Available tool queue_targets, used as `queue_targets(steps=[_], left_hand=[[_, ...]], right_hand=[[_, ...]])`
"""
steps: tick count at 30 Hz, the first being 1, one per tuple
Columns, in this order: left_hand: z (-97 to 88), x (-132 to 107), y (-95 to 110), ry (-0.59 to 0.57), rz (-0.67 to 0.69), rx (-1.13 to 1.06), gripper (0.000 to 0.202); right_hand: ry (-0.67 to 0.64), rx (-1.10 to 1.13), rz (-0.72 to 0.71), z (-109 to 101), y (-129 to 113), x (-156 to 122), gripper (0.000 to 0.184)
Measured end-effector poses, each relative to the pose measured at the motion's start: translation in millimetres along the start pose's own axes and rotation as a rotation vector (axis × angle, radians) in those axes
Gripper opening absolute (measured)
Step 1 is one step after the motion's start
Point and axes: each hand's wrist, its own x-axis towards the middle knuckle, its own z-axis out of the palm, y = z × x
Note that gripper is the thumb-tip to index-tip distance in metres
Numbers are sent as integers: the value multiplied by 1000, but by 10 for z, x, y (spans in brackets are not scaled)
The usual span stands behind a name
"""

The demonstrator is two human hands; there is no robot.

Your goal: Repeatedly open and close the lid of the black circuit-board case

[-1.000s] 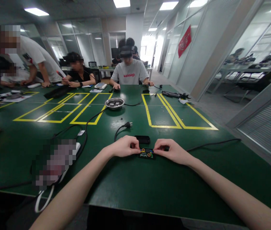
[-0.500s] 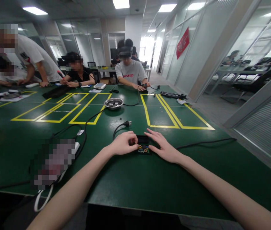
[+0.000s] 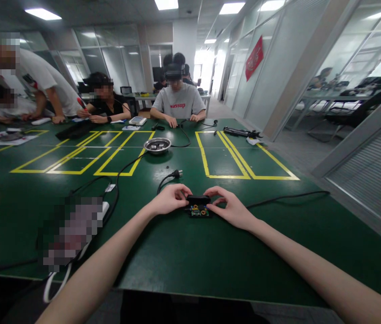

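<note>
My left hand (image 3: 171,199) and my right hand (image 3: 230,208) pinch the two ends of a black plastic cover (image 3: 199,199), thumbs and fingertips closed on it. It is tilted up just behind a small circuit board (image 3: 199,211) with copper-coloured ring coils, which sits in a black base on the green table. Whether cover and base touch is hard to see. Beyond my left hand lies a black power plug (image 3: 176,174) on its cable. Another black cable (image 3: 288,197) runs off to the right from behind my right hand.
A metal bowl (image 3: 157,145) with small metal parts stands farther back. Yellow tape (image 3: 229,177) marks rectangles on the table (image 3: 163,265). A blurred-out object with a white edge lies at left. Across the table a person (image 3: 178,105) handles a black cable; others sit or lean at left.
My right hand has closed from spread fingers onto the cover's right end. The cover now stands more upright behind the board. The person opposite has moved their hands apart and lower.
</note>
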Motion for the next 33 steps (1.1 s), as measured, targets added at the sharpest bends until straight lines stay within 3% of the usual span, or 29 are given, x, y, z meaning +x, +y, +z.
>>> queue_targets(steps=[5, 18, 23, 33], left_hand=[[-73, -29, 54, -95, 0, -64, 25], [-47, -31, 87, -64, -8, -122, 4], [-23, -26, 51, -40, -11, -112, 15], [-23, -37, 62, -108, -4, -73, 29]], right_hand=[[-32, -72, -106, -13, -8, -5, 22], [-167, -69, -180, -52, -139, -27, 13], [-169, -63, -151, -57, -161, -40, 11], [-190, -58, -200, -57, -161, -45, 20]])
